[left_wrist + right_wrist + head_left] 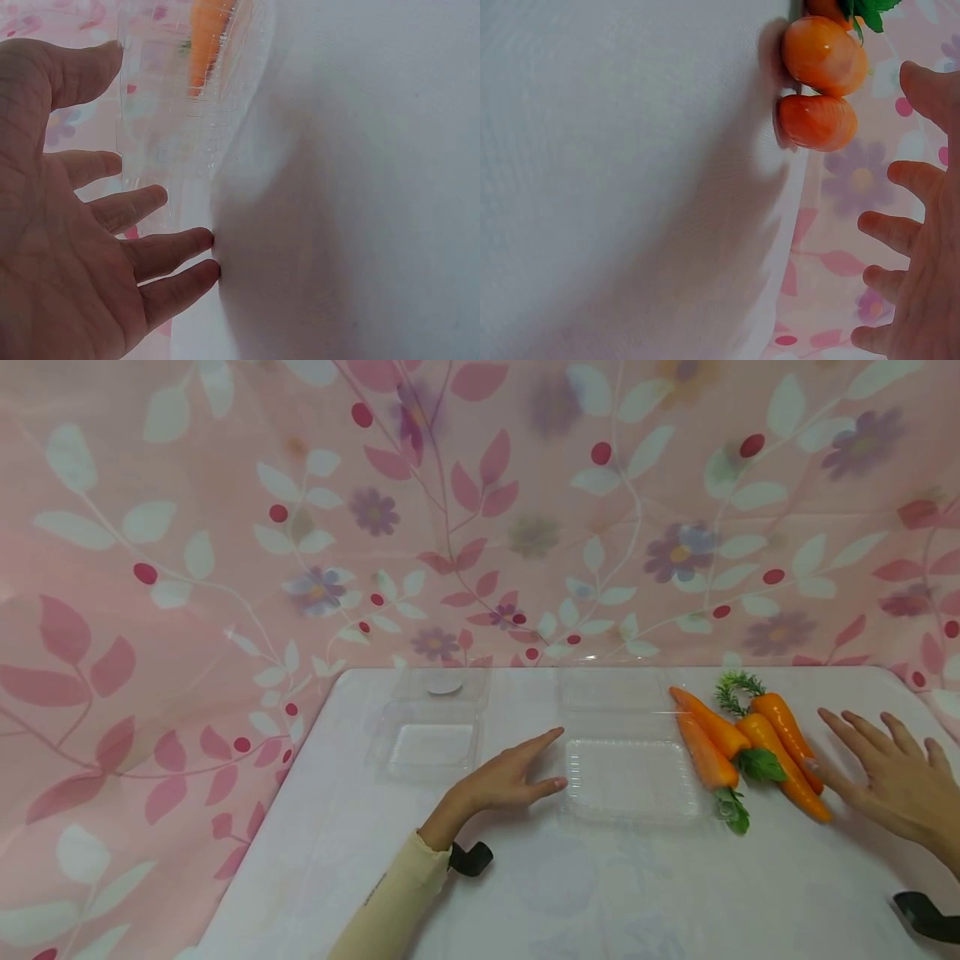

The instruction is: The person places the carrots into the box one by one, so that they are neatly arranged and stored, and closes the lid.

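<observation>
My left hand point(501, 781) reaches to the left side of a clear plastic clamshell box point(632, 777), its thumb and fingers spread and nothing between them. In the left wrist view the fingertips point(204, 238) lie close by the box's clear wall point(169, 127). Several orange carrots point(780, 739) with green tops lie to the right of this box, and the leftmost ones overlap its right edge. My right hand point(896, 777) hovers just right of the carrots with fingers spread and holds nothing. In the right wrist view, rounded orange carrot ends point(817, 121) show beyond the thumb.
A smaller clear clamshell box point(433, 747) stands with its lid up at the left, a pale round sticker point(444, 687) on the lid. Behind the white table point(570, 893) hangs a pink floral cloth point(480, 510).
</observation>
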Demonstrator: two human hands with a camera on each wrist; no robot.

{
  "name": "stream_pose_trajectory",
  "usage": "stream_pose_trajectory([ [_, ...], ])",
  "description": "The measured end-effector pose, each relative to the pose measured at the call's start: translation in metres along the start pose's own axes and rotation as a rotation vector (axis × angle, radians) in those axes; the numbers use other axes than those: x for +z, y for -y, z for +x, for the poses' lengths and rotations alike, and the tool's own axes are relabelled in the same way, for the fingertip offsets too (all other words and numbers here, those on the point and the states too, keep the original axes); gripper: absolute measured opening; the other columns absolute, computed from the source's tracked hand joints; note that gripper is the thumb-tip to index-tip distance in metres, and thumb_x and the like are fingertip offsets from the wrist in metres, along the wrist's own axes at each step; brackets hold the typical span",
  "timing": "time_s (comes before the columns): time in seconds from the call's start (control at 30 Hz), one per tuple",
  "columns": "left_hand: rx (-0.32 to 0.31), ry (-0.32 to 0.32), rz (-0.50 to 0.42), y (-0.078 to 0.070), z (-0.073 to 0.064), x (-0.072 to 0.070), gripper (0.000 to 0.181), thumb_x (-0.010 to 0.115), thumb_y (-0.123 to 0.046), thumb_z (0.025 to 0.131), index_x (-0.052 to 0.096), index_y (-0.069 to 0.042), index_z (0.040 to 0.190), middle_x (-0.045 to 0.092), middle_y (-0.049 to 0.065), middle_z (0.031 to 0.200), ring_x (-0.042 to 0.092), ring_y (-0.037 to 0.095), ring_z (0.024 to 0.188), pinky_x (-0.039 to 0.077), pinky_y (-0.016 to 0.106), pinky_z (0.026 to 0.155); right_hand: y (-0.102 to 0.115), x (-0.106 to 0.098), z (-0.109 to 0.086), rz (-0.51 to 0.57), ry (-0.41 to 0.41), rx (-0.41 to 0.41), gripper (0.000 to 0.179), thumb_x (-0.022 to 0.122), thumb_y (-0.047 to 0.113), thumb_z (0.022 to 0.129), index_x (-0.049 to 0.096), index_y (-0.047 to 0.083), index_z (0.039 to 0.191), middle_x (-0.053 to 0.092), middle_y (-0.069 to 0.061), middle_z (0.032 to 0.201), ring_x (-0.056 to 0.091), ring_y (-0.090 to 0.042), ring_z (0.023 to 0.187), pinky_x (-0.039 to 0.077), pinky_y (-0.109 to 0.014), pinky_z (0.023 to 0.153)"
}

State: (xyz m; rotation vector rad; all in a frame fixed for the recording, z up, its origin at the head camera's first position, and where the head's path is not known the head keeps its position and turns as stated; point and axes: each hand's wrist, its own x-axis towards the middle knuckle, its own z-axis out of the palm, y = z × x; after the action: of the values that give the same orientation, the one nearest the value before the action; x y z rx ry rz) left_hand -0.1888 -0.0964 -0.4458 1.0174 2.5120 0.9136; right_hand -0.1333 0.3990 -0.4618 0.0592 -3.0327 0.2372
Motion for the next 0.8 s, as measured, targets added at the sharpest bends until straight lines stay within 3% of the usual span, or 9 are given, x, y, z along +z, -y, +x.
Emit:
stream_pose_trajectory([
  [0.33,-0.018,0.011,0.004,0.001,-0.001,-0.001,0.080,0.057,-0.054,0.095,0.021,-0.021,0.158,0.025,-0.008,0.160,0.026,0.007,0.143,0.026,0.034,0.115,0.000,0.000,0.008,0.014,-0.061,-0.033,0.088,0.058,0.054,0.092,0.019,0.008,0.156,0.030,-0.037,0.137,0.015,-0.059,0.129,-0.002,-0.073,0.106],
  [0.47,-0.043,0.013,0.010,0.001,-0.001,-0.001,0.081,0.057,-0.056,0.094,0.021,-0.024,0.158,0.031,-0.004,0.158,0.031,0.008,0.141,0.031,0.036,0.113,0.001,-0.001,0.012,0.040,-0.090,-0.030,0.086,0.062,0.048,0.092,0.021,0.008,0.156,0.032,-0.039,0.135,0.022,-0.060,0.124,0.004,-0.074,0.106],
  [0.63,-0.064,0.025,0.017,0.002,0.000,-0.001,0.081,0.056,-0.058,0.094,0.020,-0.027,0.158,0.042,0.003,0.153,0.039,0.013,0.138,0.036,0.040,0.109,0.003,-0.003,0.017,0.062,-0.097,-0.018,0.084,0.066,0.043,0.091,0.025,0.006,0.154,0.033,-0.041,0.130,0.027,-0.062,0.114,0.021,-0.079,0.096],
  [0.8,-0.074,0.036,0.031,0.004,0.001,0.000,0.081,0.055,-0.059,0.093,0.019,-0.029,0.158,0.046,0.003,0.150,0.043,0.016,0.135,0.038,0.042,0.108,0.004,-0.004,0.024,0.071,-0.132,-0.031,0.082,0.072,0.038,0.088,0.032,0.004,0.151,0.038,-0.040,0.124,0.033,-0.060,0.107,0.033,-0.078,0.084],
])
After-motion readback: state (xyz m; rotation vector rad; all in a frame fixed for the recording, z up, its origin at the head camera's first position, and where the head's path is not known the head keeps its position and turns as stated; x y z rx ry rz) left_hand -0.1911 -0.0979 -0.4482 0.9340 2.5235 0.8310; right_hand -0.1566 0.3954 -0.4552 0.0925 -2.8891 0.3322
